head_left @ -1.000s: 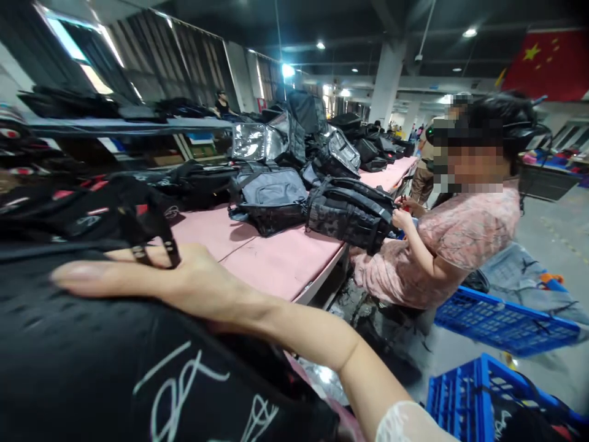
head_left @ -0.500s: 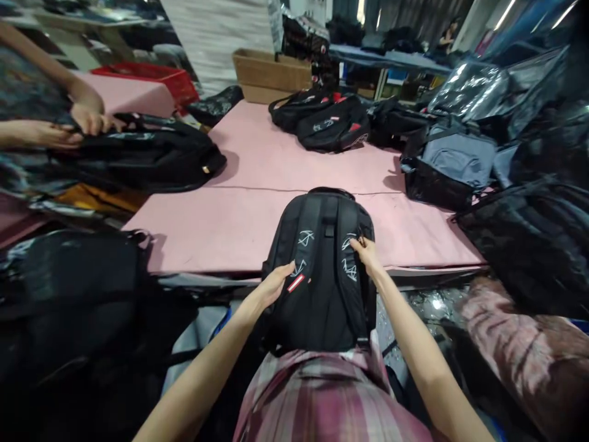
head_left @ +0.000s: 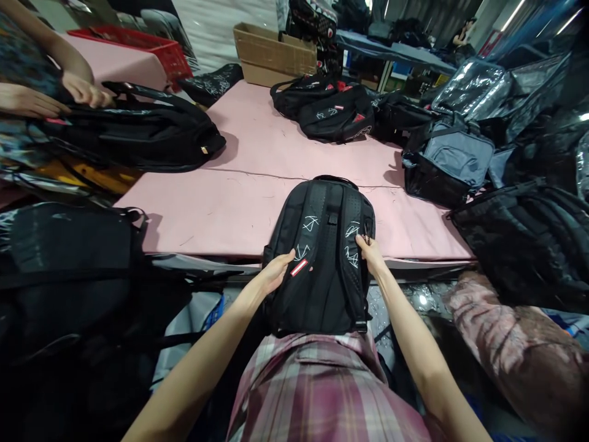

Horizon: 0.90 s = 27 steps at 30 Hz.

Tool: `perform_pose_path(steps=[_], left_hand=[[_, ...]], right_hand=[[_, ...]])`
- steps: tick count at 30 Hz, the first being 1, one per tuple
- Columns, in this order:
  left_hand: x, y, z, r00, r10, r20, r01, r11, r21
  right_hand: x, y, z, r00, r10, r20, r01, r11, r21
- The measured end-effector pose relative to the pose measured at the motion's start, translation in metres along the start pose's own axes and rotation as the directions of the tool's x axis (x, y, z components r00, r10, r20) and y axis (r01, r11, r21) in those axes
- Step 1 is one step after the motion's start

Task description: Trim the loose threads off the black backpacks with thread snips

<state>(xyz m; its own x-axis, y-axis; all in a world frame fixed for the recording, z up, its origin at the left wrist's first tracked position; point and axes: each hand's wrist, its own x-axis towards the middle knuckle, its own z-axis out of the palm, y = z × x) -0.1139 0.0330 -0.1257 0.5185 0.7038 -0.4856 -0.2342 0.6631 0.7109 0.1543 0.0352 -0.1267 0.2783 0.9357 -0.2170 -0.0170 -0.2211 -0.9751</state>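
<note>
A black backpack [head_left: 322, 245] with white scribble prints and a small red label lies straps-up on the front edge of the pink table [head_left: 221, 209], its lower end against my checked shirt. My left hand [head_left: 275, 274] grips its left side beside the left shoulder strap. My right hand [head_left: 370, 253] is closed on the right shoulder strap. Both arms reach forward from the bottom of the view.
Another person's hands [head_left: 69, 92] hold a black bag [head_left: 138, 132] at the far left. More black backpacks [head_left: 331, 113] lie at the back, a grey bag [head_left: 453, 159] and dark bags [head_left: 529, 239] at right. A cardboard box [head_left: 273, 55] and red crate [head_left: 147, 46] stand behind.
One second ago my view faced right along the table toward a seated person; it now looks down at the backpack. Since half a second ago the backpack has slid slightly farther onto the table.
</note>
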Motion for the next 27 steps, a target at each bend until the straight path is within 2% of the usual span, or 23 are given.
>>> perform_pose_path(steps=[5,9,17,27], left_hand=[[0.001,-0.015,-0.013,0.993,-0.088,-0.08,0.085,0.995,-0.046],[-0.002,-0.023,-0.018,0.994,-0.089,-0.062,0.086,0.995,-0.053],[-0.02,-0.025,-0.01,0.981,-0.15,-0.122,0.144,0.988,-0.054],[-0.023,-0.025,-0.001,0.962,-0.195,-0.191,0.181,0.979,-0.089]], right_hand=[[-0.045,0.036,-0.013,0.991,0.127,0.049,-0.129,0.991,0.033],[-0.067,0.055,-0.023,0.978,0.193,0.077,-0.199,0.977,0.077],[-0.079,0.072,-0.036,0.967,0.237,0.096,-0.249,0.957,0.146],[-0.083,0.069,-0.035,0.969,0.233,0.084,-0.246,0.948,0.205]])
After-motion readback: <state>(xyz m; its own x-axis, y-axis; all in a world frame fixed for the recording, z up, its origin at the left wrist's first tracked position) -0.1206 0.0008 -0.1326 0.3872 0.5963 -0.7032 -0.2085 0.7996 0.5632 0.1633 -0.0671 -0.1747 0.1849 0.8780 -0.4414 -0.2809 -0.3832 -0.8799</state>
